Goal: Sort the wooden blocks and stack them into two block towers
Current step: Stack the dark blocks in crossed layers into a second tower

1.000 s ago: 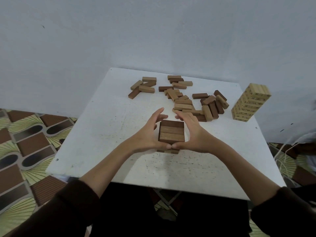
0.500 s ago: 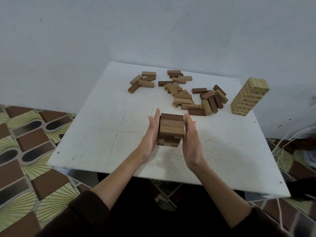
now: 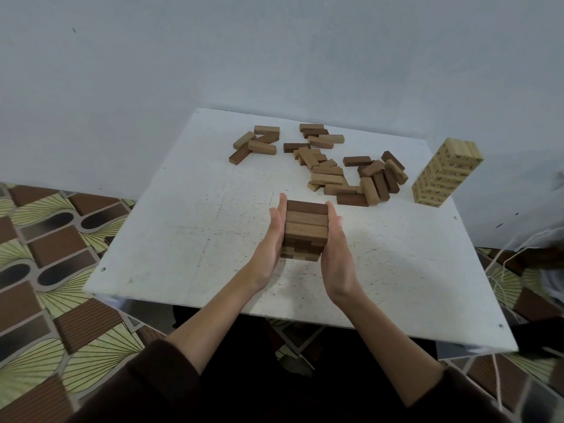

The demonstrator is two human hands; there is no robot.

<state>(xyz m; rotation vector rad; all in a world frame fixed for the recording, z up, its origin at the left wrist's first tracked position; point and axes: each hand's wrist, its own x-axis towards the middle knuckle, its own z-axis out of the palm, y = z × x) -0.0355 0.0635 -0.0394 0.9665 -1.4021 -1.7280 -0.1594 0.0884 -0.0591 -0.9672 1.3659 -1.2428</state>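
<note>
Loose blocks [image 3: 332, 175] behind; bare tabletop [image 3: 189, 227] left.

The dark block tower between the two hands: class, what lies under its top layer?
Under the top layer of the dark block tower, several crosswise layers show on the near face, down to the white table. The left hand and right hand cover its sides.
</note>
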